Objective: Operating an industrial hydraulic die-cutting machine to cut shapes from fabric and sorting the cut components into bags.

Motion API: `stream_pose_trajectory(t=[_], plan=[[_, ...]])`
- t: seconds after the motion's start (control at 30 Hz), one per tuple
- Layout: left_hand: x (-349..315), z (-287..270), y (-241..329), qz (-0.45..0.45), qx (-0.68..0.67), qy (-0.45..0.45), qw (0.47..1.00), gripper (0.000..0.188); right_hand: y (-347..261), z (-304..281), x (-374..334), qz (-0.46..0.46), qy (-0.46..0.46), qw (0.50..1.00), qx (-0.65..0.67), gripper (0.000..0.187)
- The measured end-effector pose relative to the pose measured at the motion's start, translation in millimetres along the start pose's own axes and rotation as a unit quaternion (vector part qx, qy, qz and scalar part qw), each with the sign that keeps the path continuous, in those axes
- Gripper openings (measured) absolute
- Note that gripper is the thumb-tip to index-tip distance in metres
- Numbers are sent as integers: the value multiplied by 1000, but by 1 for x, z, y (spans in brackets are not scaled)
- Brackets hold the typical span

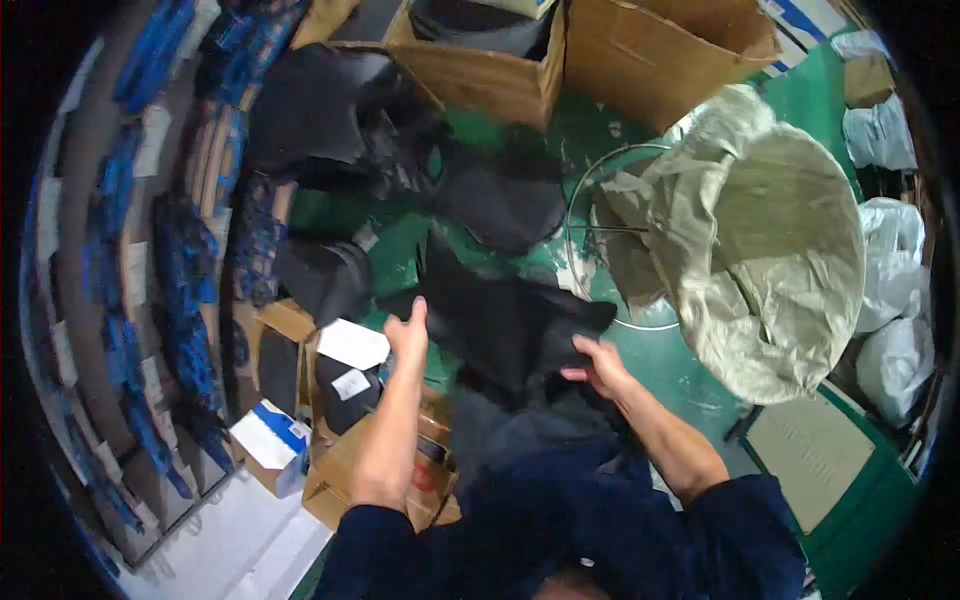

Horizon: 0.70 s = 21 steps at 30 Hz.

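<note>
Between my hands a limp black sheet [500,325], like fabric or thin rubber, is stretched out in front of my body. My left hand [407,330] grips its left edge with the thumb on top. At the right edge, my right hand [600,366] pinches it, thumb above the fingers. Just beyond lies another dark sheet piece [505,200] on the green floor. A larger black pile [320,120] rests farther off to the left, and a smaller dark piece [325,275] lies nearer, left of my left hand.
A pale woven sack [770,260] gapes on a hoop at the right. Cardboard boxes [660,60] stand at the far side, more boxes [340,470] at near left. Shelves of blue bundles [190,330] line the left; white bags [890,260] line the right. A flat beige panel [810,460] lies at lower right.
</note>
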<state>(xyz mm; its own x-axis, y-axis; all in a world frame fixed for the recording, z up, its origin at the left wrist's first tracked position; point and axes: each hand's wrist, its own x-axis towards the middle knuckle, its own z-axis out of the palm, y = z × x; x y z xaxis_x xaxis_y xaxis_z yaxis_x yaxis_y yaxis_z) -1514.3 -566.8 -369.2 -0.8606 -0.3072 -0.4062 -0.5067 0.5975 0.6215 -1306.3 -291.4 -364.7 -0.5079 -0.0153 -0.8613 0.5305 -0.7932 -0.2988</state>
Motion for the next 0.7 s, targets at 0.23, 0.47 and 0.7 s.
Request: stream_pose_trajectory(t=[0.23, 0.47, 0.7], plan=[[205, 115, 43, 64, 84, 17, 994, 55, -88, 58, 178, -41, 42, 998, -8, 34], [291, 190, 68, -3, -77, -80, 994, 39, -99, 61, 278, -93, 117, 989, 2, 36], [412, 313, -93, -180, -254, -153, 938, 53, -6, -9, 469, 28, 144, 989, 31, 44]])
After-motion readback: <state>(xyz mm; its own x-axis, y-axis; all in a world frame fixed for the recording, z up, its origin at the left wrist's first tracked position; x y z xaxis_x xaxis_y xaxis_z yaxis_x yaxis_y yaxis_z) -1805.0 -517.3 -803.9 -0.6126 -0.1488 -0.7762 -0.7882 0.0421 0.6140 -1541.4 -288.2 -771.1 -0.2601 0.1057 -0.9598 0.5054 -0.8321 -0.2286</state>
